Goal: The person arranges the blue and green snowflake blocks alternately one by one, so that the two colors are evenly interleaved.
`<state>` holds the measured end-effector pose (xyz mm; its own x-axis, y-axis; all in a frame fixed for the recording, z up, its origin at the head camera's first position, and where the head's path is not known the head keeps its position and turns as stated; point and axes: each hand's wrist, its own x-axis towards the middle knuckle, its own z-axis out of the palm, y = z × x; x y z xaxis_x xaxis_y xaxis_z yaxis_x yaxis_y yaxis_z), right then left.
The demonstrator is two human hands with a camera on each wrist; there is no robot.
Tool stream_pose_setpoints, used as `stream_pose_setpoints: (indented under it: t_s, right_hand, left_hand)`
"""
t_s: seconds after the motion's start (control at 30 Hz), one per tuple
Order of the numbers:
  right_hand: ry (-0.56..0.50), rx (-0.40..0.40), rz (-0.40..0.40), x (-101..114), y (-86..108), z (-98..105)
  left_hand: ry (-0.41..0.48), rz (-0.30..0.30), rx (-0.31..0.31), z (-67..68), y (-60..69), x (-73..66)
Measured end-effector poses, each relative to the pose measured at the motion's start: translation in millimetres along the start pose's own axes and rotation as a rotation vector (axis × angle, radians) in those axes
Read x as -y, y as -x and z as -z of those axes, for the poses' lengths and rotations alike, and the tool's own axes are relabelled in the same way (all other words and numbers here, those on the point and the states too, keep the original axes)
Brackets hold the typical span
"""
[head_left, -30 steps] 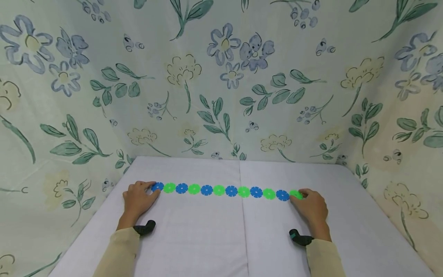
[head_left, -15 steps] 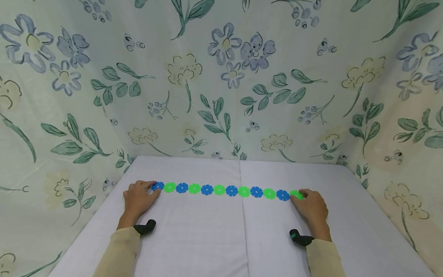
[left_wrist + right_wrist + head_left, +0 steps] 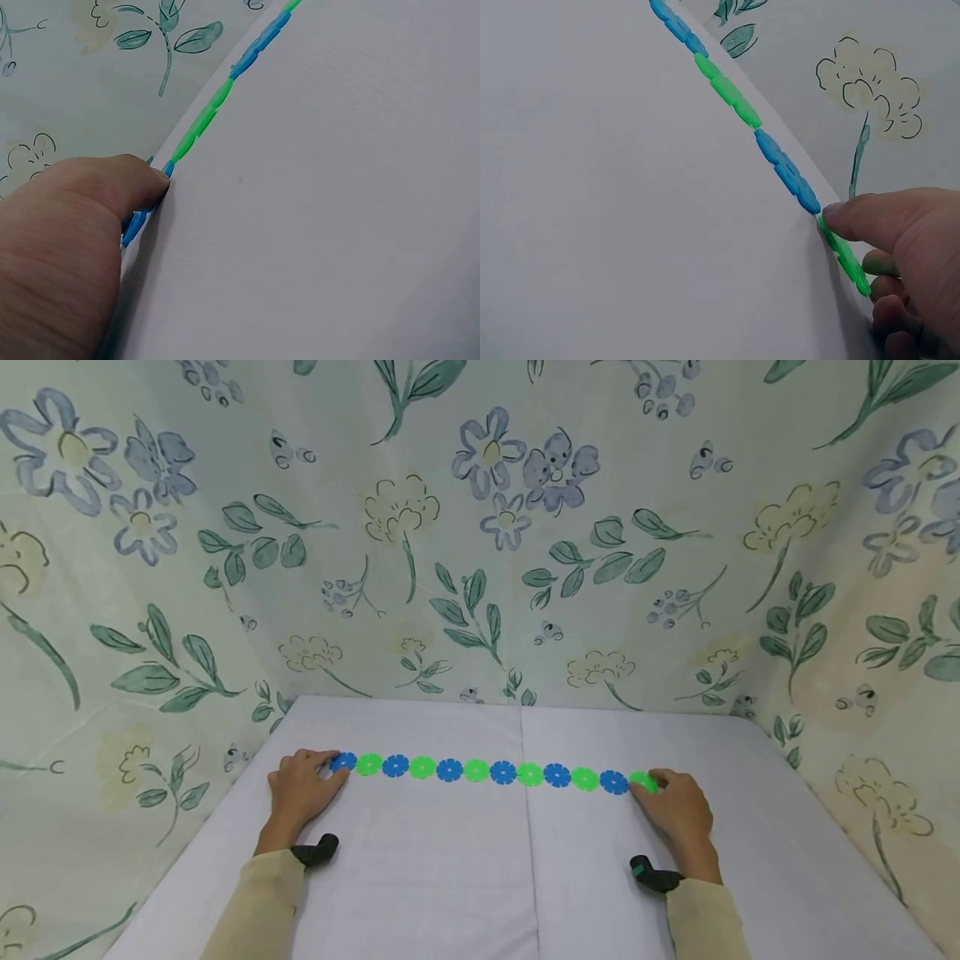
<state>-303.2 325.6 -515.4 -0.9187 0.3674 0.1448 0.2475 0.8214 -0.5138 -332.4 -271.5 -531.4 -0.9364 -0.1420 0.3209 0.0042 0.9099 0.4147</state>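
Observation:
A straight row of flower-shaped plastic discs (image 3: 449, 770), blue and green by turns, runs across the white table. My left hand (image 3: 298, 789) holds the blue disc (image 3: 346, 762) at the row's left end between thumb and fingers. At the opposite end, the green disc (image 3: 641, 781) is pinched by my right hand (image 3: 681, 810). Seen from the left wrist, the discs stretch away edge-on past my thumb (image 3: 142, 184). In the right wrist view, a thumb (image 3: 855, 217) lies over the top of the green end disc, with curled fingers behind it. Neighbouring discs touch at their rims.
White cloth with a crease down its middle covers the table (image 3: 420, 877). Behind and at both sides hangs a floral curtain (image 3: 480, 610). Each wrist carries a black camera mount, one on the left (image 3: 318, 850) and one on the right (image 3: 654, 875).

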Motion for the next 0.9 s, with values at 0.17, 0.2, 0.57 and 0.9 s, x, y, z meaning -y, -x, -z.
stream_pose_setpoints:
  t_s: [0.17, 0.2, 0.57, 0.9]
  right_hand:
    - [-0.02, 0.007, -0.019, -0.3, 0.2, 1.6]
    - [-0.022, 0.007, -0.025, -0.4, 0.0, 1.8]
    - [-0.219, -0.094, -0.066, 13.2, -2.0, 11.6]
    - [-0.251, -0.228, 0.145, 28.1, -5.2, 25.2]
  left_hand:
    - [0.002, -0.004, 0.0, -1.3, 0.0, -0.4]
    - [0.002, -0.005, 0.001, -1.4, 0.0, -0.3]
    - [0.013, 0.005, 0.027, 3.9, 0.9, -3.8]
    - [0.085, 0.022, -0.016, 7.1, -7.3, -13.6]
